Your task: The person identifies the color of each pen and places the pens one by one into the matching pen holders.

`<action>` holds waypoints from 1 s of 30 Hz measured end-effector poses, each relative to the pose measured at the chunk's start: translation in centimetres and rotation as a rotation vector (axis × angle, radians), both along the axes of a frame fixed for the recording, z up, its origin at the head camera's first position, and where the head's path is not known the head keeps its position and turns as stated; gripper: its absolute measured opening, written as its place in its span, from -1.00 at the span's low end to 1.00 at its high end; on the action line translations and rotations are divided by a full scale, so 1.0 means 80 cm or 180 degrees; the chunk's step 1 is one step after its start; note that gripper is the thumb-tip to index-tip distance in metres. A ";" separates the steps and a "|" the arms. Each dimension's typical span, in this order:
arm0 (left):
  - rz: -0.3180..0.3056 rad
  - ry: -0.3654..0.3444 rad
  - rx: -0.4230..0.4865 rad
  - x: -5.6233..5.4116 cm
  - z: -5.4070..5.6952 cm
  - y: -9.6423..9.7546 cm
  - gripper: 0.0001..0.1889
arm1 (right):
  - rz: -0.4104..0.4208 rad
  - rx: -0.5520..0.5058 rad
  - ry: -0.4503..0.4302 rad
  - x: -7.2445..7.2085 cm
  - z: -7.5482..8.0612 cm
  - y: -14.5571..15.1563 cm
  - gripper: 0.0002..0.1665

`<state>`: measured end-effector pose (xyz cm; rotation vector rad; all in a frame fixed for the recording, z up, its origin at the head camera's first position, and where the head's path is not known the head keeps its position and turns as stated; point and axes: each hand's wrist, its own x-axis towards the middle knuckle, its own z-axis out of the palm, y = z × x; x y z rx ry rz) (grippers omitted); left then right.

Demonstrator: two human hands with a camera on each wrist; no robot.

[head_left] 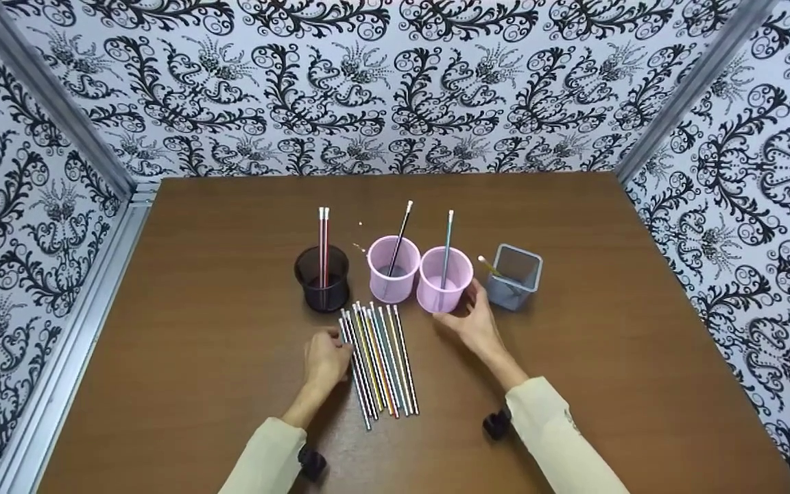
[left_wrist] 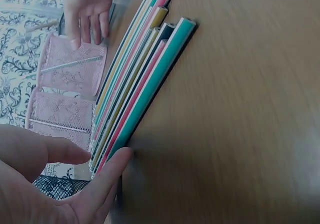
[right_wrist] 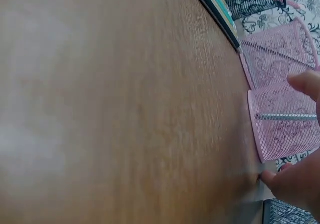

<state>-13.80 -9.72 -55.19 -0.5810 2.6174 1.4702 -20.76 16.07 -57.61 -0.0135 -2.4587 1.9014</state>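
Note:
Several striped pencils [head_left: 380,363] lie side by side on the table, their white-tipped ends toward the cups. My left hand [head_left: 326,360] is at the left edge of this row; in the left wrist view, a fingertip [left_wrist: 122,156] touches the outermost teal pencil [left_wrist: 155,84], with the thumb apart from it. At the right pink mesh cup [head_left: 444,281], my right hand [head_left: 474,326] has thumb and fingers spread around its near right side. One teal pencil [head_left: 448,237] stands in that cup. Beside it, the left pink mesh cup [head_left: 393,271] holds a dark pencil [head_left: 403,230].
A black round mesh cup [head_left: 321,281] with red-striped pencils [head_left: 324,237] stands at the left. To the right is a grey square mesh cup [head_left: 515,278] with a yellowish pencil [head_left: 487,266] leaning in it. Patterned walls [head_left: 381,82] border the wooden table [head_left: 230,240].

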 end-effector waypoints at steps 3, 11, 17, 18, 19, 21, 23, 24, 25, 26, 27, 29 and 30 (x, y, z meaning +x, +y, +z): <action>0.0013 -0.0005 0.0032 -0.004 -0.001 0.002 -0.56 | -0.0004 -0.0131 0.0064 -0.009 -0.002 -0.002 0.21; 0.0047 -0.0106 -0.0033 -0.009 -0.005 0.004 -0.54 | 0.0043 -0.0367 0.0307 -0.028 -0.008 -0.005 0.29; 0.0070 -0.0131 -0.0204 -0.010 -0.009 0.009 -0.57 | 0.0013 -0.0350 0.0402 -0.037 -0.013 -0.005 0.37; 0.0071 -0.0141 -0.0216 -0.011 -0.010 0.009 -0.58 | 0.0029 -0.0327 0.0397 -0.038 -0.015 -0.006 0.35; 0.0071 -0.0147 -0.0198 -0.011 -0.010 0.010 -0.59 | 0.0050 -0.0310 0.0390 -0.038 -0.016 -0.006 0.33; 0.0065 -0.0120 -0.0143 -0.012 -0.011 0.009 -0.59 | 0.0112 -0.0318 0.0367 -0.040 -0.017 -0.007 0.29; 0.0077 -0.0105 -0.0078 -0.013 -0.011 0.008 -0.58 | 0.0168 -0.0344 0.0329 -0.041 -0.017 -0.008 0.23; 0.0079 -0.0105 -0.0076 -0.013 -0.011 0.008 -0.57 | 0.0195 -0.0366 0.0303 -0.042 -0.016 -0.008 0.21; 0.0075 -0.0097 -0.0116 -0.013 -0.011 0.008 -0.56 | 0.0220 -0.0388 0.0286 -0.043 -0.016 -0.008 0.20; 0.0064 -0.0086 -0.0181 -0.013 -0.012 0.009 -0.54 | 0.0250 -0.0460 0.0252 -0.045 -0.016 -0.008 0.19; 0.0069 -0.0094 -0.0234 -0.013 -0.012 0.010 -0.54 | 0.0267 -0.0489 0.0222 -0.047 -0.017 -0.007 0.18; 0.0061 -0.0115 -0.0439 -0.013 -0.013 0.012 -0.54 | 0.0302 -0.0541 0.0156 -0.049 -0.018 -0.006 0.16; 0.0053 -0.0116 -0.0529 -0.014 -0.013 0.014 -0.54 | 0.0314 -0.0571 0.0132 -0.050 -0.019 -0.005 0.16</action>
